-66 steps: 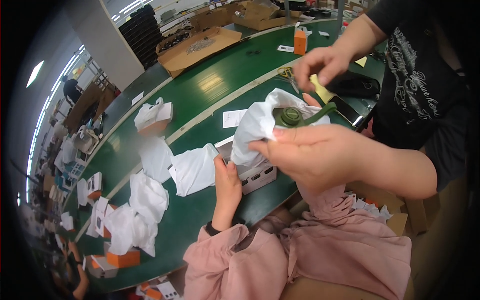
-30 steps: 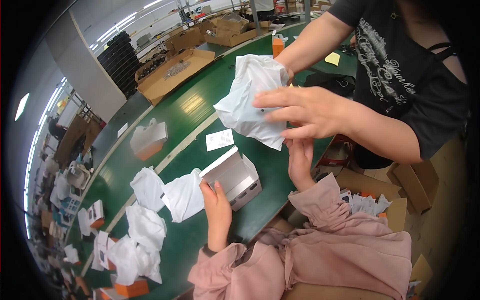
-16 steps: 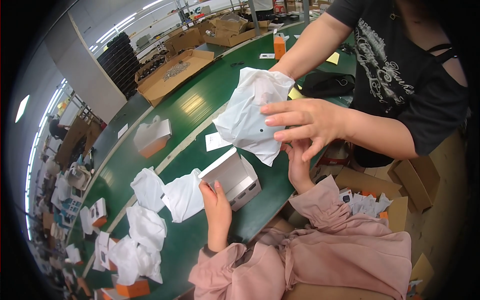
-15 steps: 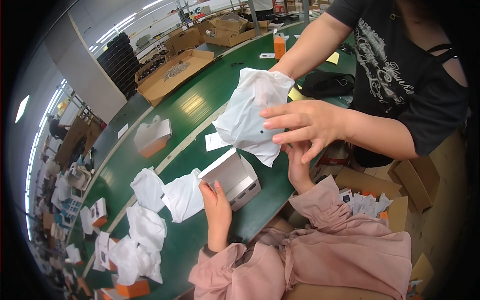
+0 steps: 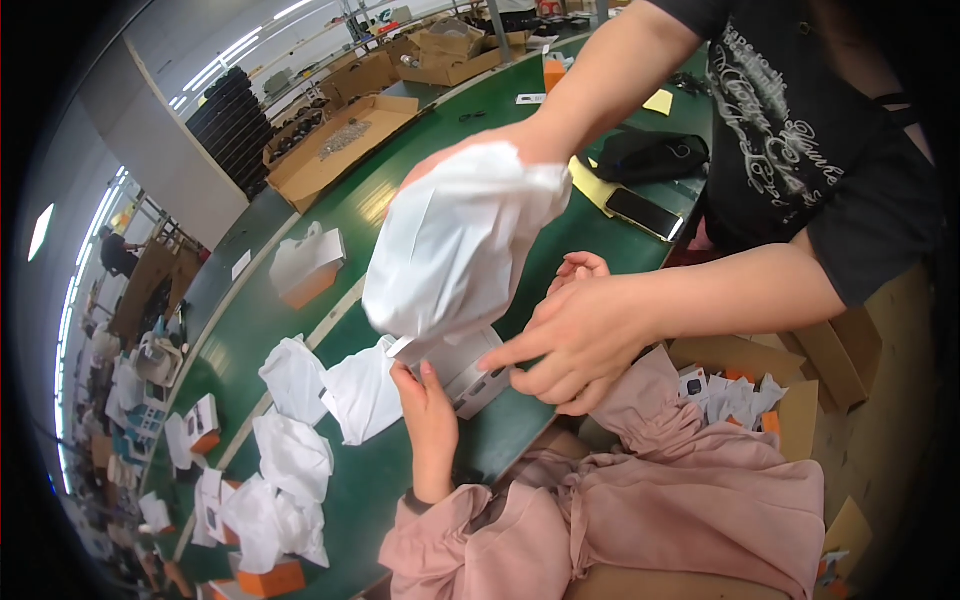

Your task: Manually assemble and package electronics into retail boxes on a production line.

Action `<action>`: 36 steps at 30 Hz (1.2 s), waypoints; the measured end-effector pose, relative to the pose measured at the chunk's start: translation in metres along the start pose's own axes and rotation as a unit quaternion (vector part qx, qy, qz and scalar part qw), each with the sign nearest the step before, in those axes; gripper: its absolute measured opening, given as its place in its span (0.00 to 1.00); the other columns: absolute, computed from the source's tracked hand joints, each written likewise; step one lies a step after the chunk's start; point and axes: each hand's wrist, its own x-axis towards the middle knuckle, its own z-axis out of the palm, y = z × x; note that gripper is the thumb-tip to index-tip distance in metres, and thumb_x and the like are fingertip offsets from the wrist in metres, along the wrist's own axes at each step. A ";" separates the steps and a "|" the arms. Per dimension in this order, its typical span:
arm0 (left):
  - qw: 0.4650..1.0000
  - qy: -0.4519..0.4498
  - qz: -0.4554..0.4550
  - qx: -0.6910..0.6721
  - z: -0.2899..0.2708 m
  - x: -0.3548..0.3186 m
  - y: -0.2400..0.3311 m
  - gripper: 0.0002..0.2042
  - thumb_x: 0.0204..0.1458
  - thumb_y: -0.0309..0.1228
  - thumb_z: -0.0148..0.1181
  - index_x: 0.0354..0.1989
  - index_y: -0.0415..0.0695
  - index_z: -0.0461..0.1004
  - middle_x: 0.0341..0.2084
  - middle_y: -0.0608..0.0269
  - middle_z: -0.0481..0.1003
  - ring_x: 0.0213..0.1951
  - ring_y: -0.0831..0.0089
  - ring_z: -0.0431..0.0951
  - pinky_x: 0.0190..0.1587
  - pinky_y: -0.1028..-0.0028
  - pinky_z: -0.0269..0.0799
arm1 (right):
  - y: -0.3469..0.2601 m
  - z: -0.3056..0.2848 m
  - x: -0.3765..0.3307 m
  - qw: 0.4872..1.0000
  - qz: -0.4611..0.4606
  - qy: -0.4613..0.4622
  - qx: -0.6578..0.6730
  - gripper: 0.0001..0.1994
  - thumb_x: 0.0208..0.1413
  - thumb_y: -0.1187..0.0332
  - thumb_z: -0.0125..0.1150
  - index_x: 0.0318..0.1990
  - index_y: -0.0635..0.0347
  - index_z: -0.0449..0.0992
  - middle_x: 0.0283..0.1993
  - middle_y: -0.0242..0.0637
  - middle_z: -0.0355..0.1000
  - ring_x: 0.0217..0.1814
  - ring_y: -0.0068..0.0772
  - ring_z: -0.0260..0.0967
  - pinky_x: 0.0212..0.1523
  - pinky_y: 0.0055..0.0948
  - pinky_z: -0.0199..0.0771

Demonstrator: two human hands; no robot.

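Note:
My left hand (image 5: pixel 426 405) grips the left side of a small white carton (image 5: pixel 470 398) with its lid raised, standing on the green table. A white plastic bag (image 5: pixel 450 240) with something bulky inside hangs right over the carton, held from above by a co-worker's hand (image 5: pixel 475 145). The co-worker's other hand (image 5: pixel 575 345) reaches across, its fingers at the carton's right edge. Behind that hand, my right hand (image 5: pixel 580 268) shows only its loosely bent fingers, with nothing seen in them. What the bag holds is hidden.
Several white bags (image 5: pixel 290 455) and small white-and-orange boxes (image 5: pixel 270 578) lie to the left on the table (image 5: pixel 380 490). Another box (image 5: pixel 310 265) stands farther back. A phone (image 5: pixel 645 213) and a black pouch (image 5: pixel 650 160) lie at right. A filled cardboard box (image 5: pixel 795 425) stands beside me.
The co-worker has moved the bag left and down over the carton. Their other hand has come down from the bag to the carton's edge. My left hand stays on the carton.

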 end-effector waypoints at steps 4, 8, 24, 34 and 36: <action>0.999 0.017 0.030 -0.016 -0.001 0.001 -0.009 0.20 0.63 0.38 0.34 0.53 0.32 0.57 0.49 0.45 0.65 0.52 0.59 0.65 0.55 0.69 0.56 | 0.004 -0.027 0.004 0.965 -0.090 -0.199 -0.147 0.14 0.50 0.51 0.52 0.29 0.51 0.68 0.42 0.29 0.65 0.46 0.38 0.63 0.33 0.45 0.67; 0.995 0.034 0.082 -0.056 0.011 0.007 -0.021 0.20 0.63 0.38 0.31 0.53 0.34 0.59 0.48 0.46 0.66 0.52 0.58 0.66 0.55 0.69 0.57 | 0.016 -0.015 -0.019 0.993 -0.096 -0.069 -0.024 0.15 0.45 0.47 0.54 0.28 0.47 0.70 0.39 0.26 0.65 0.50 0.37 0.60 0.40 0.55 0.64; 0.998 0.018 0.059 -0.015 0.001 0.006 -0.015 0.32 0.61 0.55 0.22 0.56 0.36 0.52 0.51 0.44 0.63 0.54 0.60 0.64 0.57 0.68 0.56 | 0.023 -0.066 0.081 0.949 -0.303 -0.081 0.028 0.22 0.44 0.61 0.60 0.48 0.54 0.66 0.42 0.40 0.64 0.46 0.44 0.62 0.45 0.39 0.68; 0.996 -0.047 0.049 -0.063 -0.012 0.002 -0.025 0.32 0.61 0.55 0.22 0.57 0.35 0.50 0.53 0.43 0.60 0.56 0.59 0.63 0.58 0.68 0.54 | 0.025 -0.066 0.060 0.932 -0.354 -0.081 0.001 0.23 0.45 0.64 0.60 0.51 0.58 0.66 0.42 0.44 0.64 0.47 0.45 0.62 0.49 0.39 0.66; 0.996 -0.054 0.052 -0.052 -0.009 0.001 -0.022 0.33 0.60 0.56 0.22 0.58 0.35 0.49 0.53 0.43 0.59 0.56 0.59 0.62 0.58 0.68 0.54 | 0.029 -0.068 0.013 0.913 -0.390 -0.098 -0.075 0.17 0.46 0.63 0.58 0.45 0.58 0.70 0.40 0.42 0.66 0.49 0.42 0.62 0.54 0.42 0.63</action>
